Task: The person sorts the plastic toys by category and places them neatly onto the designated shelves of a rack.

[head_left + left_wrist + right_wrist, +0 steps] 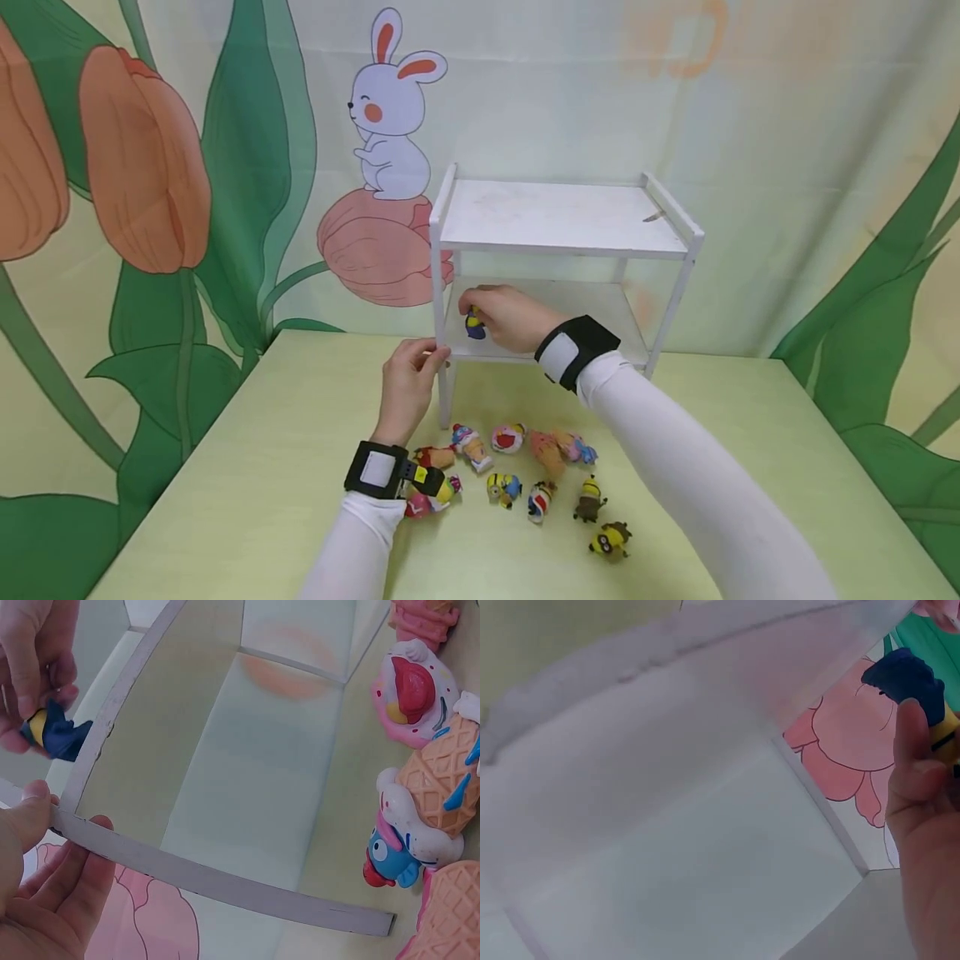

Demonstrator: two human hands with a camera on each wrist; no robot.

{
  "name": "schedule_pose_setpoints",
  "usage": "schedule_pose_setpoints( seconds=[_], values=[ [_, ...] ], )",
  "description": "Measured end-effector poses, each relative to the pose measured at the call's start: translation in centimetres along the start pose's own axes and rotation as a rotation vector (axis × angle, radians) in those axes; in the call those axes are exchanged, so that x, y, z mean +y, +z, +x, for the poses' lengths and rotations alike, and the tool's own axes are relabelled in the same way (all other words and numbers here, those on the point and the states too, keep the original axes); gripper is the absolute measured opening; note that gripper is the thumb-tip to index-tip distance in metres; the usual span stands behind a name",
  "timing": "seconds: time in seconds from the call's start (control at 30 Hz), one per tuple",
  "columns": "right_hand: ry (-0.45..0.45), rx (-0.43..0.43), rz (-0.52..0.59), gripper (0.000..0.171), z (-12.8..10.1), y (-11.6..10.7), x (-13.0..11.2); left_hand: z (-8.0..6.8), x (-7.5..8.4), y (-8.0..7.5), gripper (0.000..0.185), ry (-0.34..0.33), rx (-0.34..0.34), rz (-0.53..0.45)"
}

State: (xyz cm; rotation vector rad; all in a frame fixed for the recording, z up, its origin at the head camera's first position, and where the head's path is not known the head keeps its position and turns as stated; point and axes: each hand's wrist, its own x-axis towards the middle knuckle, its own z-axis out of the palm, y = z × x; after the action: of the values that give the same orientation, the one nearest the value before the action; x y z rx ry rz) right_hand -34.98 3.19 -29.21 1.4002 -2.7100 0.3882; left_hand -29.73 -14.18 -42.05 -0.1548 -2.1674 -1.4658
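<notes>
A small white two-tier shelf (562, 218) stands on the yellow-green table (225, 467). My right hand (504, 318) reaches onto the lower tier at its left end and pinches a small yellow and blue minion figure (475, 323), also seen as the minion figure (52, 732) and the minion figure (909, 684). My left hand (408, 385) grips the shelf's front left leg (187, 874) at the lower tier's corner. Several small toy figures (517, 479) lie on the table in front of the shelf, between my forearms.
Ice-cream-cone toys (439, 784) lie close to the shelf's foot. A printed backdrop with a rabbit (393, 108) and tulips hangs just behind the shelf. The shelf's top tier (558, 215) holds nothing.
</notes>
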Motion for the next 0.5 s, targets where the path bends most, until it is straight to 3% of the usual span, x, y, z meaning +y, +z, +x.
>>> schedule_pose_setpoints(
  seconds=[0.5],
  values=[
    [-0.043, -0.116, -0.105, 0.017, 2.2, -0.4, -0.8, 0.0, 0.0, -0.1, 0.024, 0.006, 0.002, 0.0]
  ],
)
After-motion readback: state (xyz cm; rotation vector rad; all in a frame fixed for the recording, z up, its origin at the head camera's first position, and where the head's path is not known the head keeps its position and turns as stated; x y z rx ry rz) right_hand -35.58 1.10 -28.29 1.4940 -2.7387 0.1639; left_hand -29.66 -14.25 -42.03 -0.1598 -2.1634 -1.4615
